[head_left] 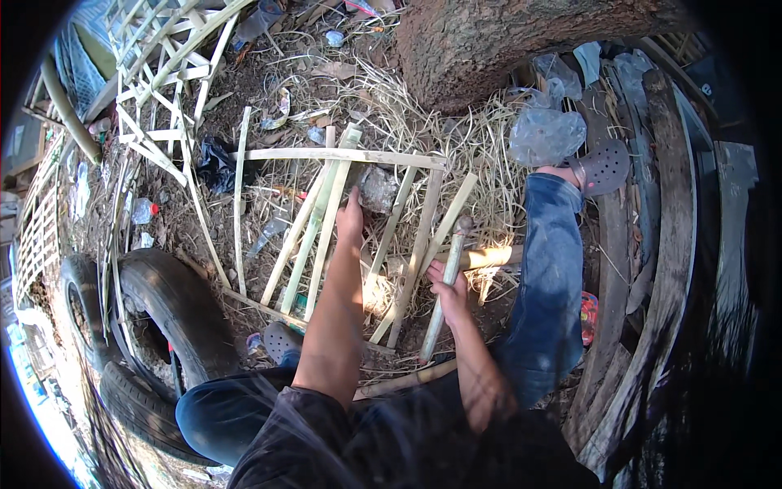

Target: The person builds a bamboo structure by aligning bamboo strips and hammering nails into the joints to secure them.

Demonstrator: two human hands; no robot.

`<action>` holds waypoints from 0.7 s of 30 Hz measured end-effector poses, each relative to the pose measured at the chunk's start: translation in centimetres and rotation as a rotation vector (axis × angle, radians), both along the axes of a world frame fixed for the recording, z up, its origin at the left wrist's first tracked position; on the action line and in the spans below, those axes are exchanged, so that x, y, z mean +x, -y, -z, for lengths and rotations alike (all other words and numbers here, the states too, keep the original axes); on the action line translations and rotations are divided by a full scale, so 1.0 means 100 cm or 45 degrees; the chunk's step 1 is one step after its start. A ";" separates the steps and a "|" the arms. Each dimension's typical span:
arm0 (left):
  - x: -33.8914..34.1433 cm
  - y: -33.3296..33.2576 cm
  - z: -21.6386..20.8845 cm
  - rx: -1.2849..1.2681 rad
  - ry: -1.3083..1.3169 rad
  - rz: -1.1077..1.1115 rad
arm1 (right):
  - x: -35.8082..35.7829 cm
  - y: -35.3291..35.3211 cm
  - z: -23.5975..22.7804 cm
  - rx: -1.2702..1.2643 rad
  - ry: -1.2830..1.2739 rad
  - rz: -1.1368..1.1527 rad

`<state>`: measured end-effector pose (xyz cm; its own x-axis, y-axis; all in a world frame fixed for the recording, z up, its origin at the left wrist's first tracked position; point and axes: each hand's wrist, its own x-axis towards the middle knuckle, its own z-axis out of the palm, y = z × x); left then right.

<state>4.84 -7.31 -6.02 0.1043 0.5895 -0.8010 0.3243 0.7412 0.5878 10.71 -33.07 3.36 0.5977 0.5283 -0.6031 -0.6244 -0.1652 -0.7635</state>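
Observation:
My right hand [452, 295] is closed around a pale, rounded stick [437, 324] with a brown knob at its far end. My left hand [350, 220] reaches farther forward, at the near left edge of a rough grey block [378, 191] and beside a pale bamboo strip [327, 236]. Its thumb points away from me; its other fingers are mostly hidden, so its grip is unclear. Several bamboo strips fan out lengthwise on the ground, left and right of the block. A crosswise bamboo strip [326, 154] lies over their far ends.
A thick tree trunk [464, 57] stands ahead. Old tires [175, 301] lie at left, below a woven bamboo lattice [167, 106]. A clear plastic bag [547, 136] rests near my right shoe [604, 167]. Weathered planks [664, 220] run along the right. Straw-like shavings and litter cover the soil.

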 end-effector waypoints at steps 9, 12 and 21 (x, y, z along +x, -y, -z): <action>0.043 0.011 -0.007 0.223 -0.116 0.127 | -0.001 0.003 -0.011 -0.014 0.061 -0.078; 0.039 -0.001 0.020 0.287 -0.085 0.033 | -0.005 -0.005 -0.018 0.010 0.044 -0.196; 0.046 0.035 -0.025 -0.128 0.431 -0.134 | 0.003 0.002 -0.014 0.010 0.045 -0.121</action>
